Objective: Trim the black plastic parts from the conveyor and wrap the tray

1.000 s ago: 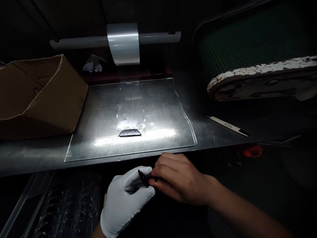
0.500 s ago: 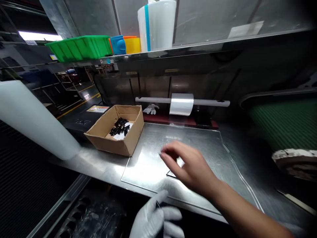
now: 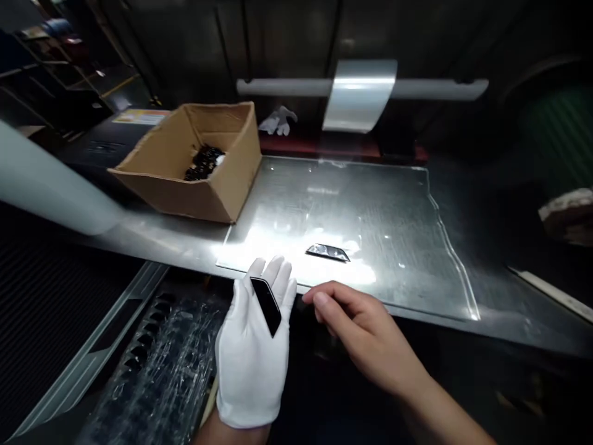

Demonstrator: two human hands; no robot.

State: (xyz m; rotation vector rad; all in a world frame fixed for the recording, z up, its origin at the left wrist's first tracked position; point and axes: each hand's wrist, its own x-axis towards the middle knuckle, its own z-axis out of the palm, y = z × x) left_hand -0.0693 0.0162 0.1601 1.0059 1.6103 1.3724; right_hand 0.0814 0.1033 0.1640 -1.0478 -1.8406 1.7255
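Observation:
My left hand (image 3: 254, 346), in a white glove, is palm up below the front edge of the bench. A thin black glossy plate (image 3: 267, 307) with slanted ends lies across its fingers and palm, held beside the thumb. To its right is my bare right hand (image 3: 356, 327), thumb and forefinger pressed close together, the other fingers curled under. Whether anything sits in that pinch is hidden. A second black plate (image 3: 327, 252), its top reflecting light, lies on the clear mat (image 3: 384, 216) beyond both hands.
A cardboard box (image 3: 185, 191) with black parts stands at left. A film roll (image 3: 361, 96) hangs on a rod behind the mat. Below left is a clear plastic tray (image 3: 176, 346) with black pieces. A pale strip-like tool (image 3: 551, 292) lies at right.
My view has tilted down. My right hand has come back from over the mat towards my left hand, uncovering the plate there. My left hand has turned palm up, showing its black plate.

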